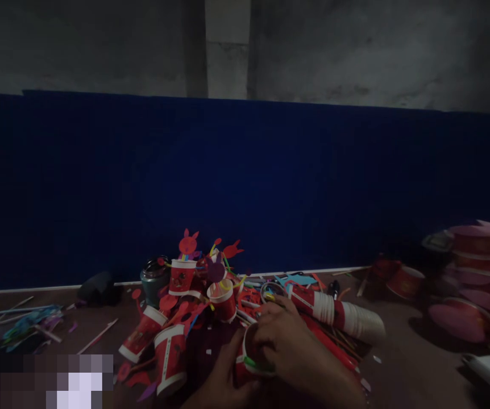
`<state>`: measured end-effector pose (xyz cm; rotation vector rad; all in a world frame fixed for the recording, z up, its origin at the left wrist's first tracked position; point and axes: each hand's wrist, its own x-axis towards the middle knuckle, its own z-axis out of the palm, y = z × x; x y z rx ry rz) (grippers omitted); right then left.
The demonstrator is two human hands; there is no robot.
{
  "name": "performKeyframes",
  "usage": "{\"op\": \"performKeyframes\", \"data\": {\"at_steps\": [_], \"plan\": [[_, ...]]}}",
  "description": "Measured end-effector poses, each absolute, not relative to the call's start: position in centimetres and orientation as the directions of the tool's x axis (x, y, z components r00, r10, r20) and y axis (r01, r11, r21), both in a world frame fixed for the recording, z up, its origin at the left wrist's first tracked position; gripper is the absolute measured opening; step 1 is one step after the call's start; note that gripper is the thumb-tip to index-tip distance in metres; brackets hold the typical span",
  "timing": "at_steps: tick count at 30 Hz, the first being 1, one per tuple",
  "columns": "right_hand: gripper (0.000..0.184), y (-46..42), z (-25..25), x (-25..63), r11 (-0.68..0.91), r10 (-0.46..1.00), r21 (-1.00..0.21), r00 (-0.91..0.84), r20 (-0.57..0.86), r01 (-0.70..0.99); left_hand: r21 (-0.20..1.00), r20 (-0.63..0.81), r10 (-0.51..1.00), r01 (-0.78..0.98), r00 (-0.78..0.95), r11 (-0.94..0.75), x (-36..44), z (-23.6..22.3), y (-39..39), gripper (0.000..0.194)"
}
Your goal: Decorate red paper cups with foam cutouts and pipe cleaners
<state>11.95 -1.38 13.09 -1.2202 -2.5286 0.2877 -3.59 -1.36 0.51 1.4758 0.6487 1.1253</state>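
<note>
Both my hands close around one red and white paper cup low in the middle of the view. My right hand wraps over the cup's top and right side, fingers curled. My left hand grips the cup from below on its left. A green straw sticks out by the cup's rim. Just beyond the hands lies a heap of decorated red cups with paper cut-outs and coloured straws. A sleeve of stacked cups lies on its side to the right of my right hand.
A dark blue panel stands behind the brown table. A dark tin sits at the back of the heap. Red bowls and pink lids pile up at the far right. Loose sticks and paper scraps lie at the left.
</note>
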Motion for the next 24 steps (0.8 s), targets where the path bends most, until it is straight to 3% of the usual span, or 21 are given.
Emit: {"op": "performKeyframes", "data": {"at_steps": [3, 5, 14, 24], "plan": [[0.036, -1.7, 13.5, 12.0, 0.636, 0.766, -0.376, -0.611, 0.2, 0.674, 0.912, 0.394, 0.804, -0.079, 0.445, -0.403, -3.3, 1.7, -1.4, 0.057], [0.04, -1.9, 13.7, 12.0, 0.637, 0.759, -0.401, -0.625, 0.182, 0.658, 0.908, 0.386, 0.805, -0.033, 0.45, -0.417, -3.2, 2.0, -1.4, 0.051], [0.028, -2.0, 13.7, 12.5, 0.663, 0.721, -0.446, -0.674, 0.162, 0.602, 0.949, 0.309, 0.838, -0.207, 0.45, -0.239, -3.4, -1.0, -1.3, 0.079], [0.026, -0.5, 11.9, 12.4, 0.668, 0.66, -0.527, -0.745, 0.094, 0.525, 0.962, 0.267, 0.836, -0.179, 0.48, -0.205, -3.7, -0.6, -1.3, 0.08]]}}
